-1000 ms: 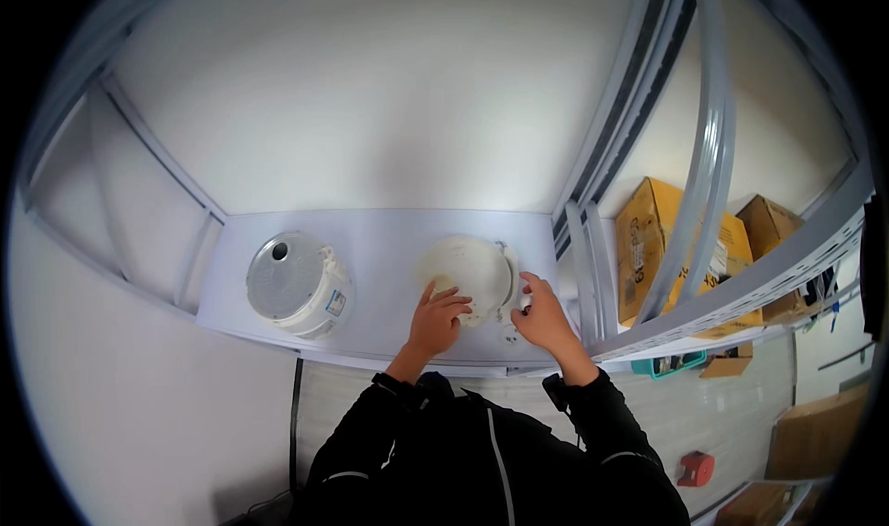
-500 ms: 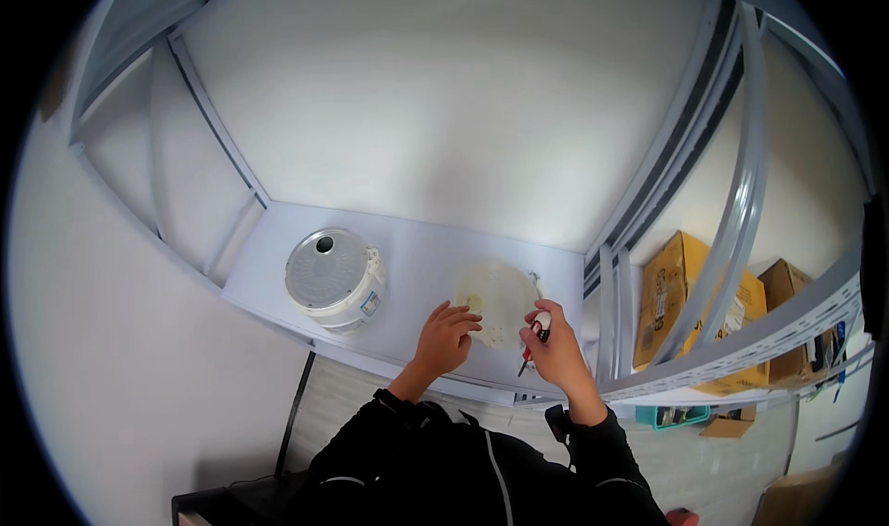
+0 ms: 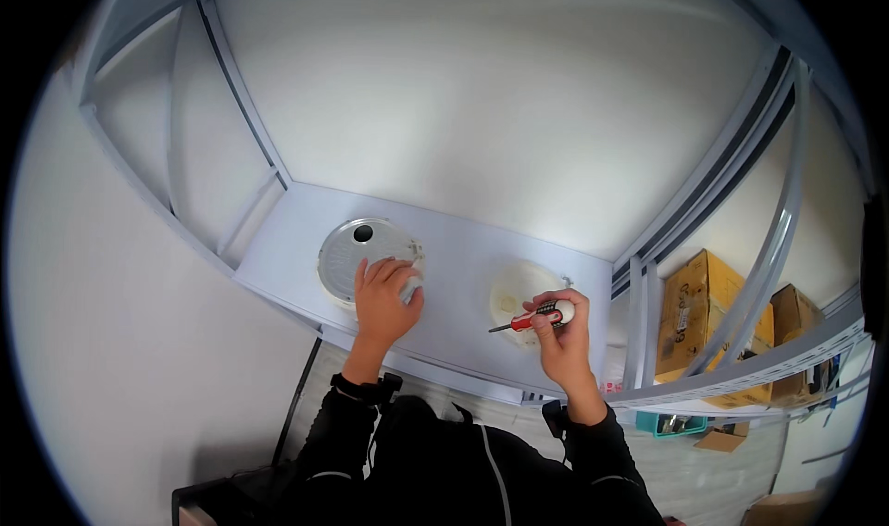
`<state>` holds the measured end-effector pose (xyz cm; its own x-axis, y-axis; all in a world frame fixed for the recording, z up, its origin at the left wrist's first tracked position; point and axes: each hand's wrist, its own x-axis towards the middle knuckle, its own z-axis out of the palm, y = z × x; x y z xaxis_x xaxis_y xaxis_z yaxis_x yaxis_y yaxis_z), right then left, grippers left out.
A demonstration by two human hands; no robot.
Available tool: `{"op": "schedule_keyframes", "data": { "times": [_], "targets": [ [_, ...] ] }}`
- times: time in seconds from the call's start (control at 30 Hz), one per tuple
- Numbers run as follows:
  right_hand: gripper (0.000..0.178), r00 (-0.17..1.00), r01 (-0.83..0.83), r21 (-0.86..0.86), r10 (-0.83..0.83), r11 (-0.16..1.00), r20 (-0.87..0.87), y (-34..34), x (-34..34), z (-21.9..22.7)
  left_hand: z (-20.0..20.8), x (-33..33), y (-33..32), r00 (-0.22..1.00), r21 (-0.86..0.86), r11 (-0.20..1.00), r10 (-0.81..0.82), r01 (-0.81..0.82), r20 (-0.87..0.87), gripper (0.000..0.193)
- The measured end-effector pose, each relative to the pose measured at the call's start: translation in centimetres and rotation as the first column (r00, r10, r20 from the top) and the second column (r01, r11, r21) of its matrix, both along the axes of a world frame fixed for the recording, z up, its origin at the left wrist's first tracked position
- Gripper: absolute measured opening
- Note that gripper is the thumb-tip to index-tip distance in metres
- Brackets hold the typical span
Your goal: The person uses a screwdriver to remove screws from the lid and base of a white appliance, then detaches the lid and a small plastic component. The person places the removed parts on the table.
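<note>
A round white appliance (image 3: 335, 293) with a silver metal top and a dark round hole stands on the left of the pale shelf. My left hand (image 3: 386, 306) is over its near right edge, fingers apart and bent, covering part of the top and side; whether it touches is hard to tell. My right hand (image 3: 567, 341) is closed around a screwdriver (image 3: 532, 321) with a red, white and black handle. The shaft points left, level above a cream round plastic part (image 3: 519, 281) lying on the right of the shelf. My hand hides some of that part.
Grey metal framing (image 3: 632, 318) bounds the shelf (image 3: 454, 239) on the right, with a white panel behind. Beyond the frame are a yellow cardboard box (image 3: 690, 313), a brown box (image 3: 792, 327) and a teal basket (image 3: 662, 423) lower down.
My left hand has moved left from the cream part to the white appliance. The screwdriver has swung from pointing down to pointing left. The whole view has shifted slightly.
</note>
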<state>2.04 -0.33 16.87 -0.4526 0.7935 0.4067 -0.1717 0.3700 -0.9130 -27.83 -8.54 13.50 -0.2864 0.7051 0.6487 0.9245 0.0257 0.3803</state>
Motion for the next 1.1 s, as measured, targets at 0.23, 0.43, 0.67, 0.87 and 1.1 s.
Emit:
{"op": "schedule_keyframes", "data": {
  "times": [0.23,0.43,0.67,0.87,1.1],
  "targets": [
    [0.046,0.981,0.096,0.105,-0.075,0.99,-0.18,-2.8,-9.2,2.3,-0.8,-7.8,-1.7,0.949,-0.183,0.933,-0.288,0.308,0.129,0.023],
    [0.048,0.971,0.184,0.201,-0.146,0.962,-0.189,-5.7,-16.7,2.7,-0.7,-11.1,-2.2,0.865,-0.18,0.848,-0.472,0.499,0.174,0.023],
    [0.049,0.957,0.271,0.194,-0.243,0.943,-0.157,-8.7,-21.2,2.0,-0.9,-14.4,-2.0,0.787,-0.148,0.781,-0.564,0.607,0.249,0.016],
    [0.049,0.937,0.348,0.201,-0.335,0.916,-0.097,-9.5,-22.8,2.2,-1.6,-14.7,-1.9,0.805,-0.064,0.813,-0.556,0.578,0.206,0.014],
    [0.051,0.914,0.403,0.231,-0.402,0.886,-0.054,-9.5,-23.7,1.5,-1.8,-14.3,-1.6,0.812,-0.001,0.83,-0.545,0.557,0.211,0.013]
  ]
}}
